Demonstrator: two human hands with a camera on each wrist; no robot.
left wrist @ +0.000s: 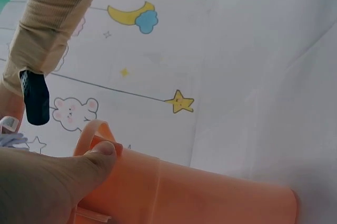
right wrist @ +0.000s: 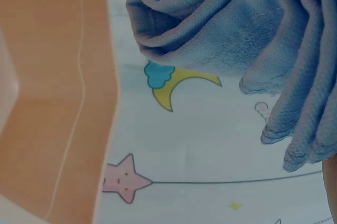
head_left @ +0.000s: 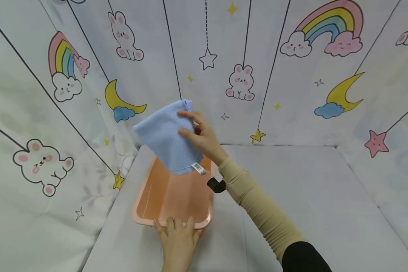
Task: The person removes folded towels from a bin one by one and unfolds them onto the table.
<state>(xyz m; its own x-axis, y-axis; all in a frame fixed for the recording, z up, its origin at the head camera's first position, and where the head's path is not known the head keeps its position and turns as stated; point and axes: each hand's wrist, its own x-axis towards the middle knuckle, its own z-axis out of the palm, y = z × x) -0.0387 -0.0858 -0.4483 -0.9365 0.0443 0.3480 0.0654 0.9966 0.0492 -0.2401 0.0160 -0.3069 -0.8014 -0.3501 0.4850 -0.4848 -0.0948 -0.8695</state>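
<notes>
A folded light-blue cloth (head_left: 164, 138) with a white barcode tag hangs over the far part of a peach plastic basin (head_left: 187, 196). My right hand (head_left: 202, 136) pinches it along its right side, thumb and fingers on the fabric. The folded layers of the cloth (right wrist: 253, 34) fan out in the right wrist view, beside the basin wall (right wrist: 52, 92). At the basin's near end, my left hand (head_left: 178, 241) grips the rim with several fingers over the edge. Its thumb presses by the rim in the left wrist view, where the basin's outer side (left wrist: 210, 192) shows.
Beneath the basin is a white table surface (head_left: 292, 196), stretching off to the right. White cloth walls (head_left: 176, 45) printed with bunnies, stars, moons and rainbows close in the back and sides. A black strap piece (head_left: 216, 185) sticks out by the right wrist.
</notes>
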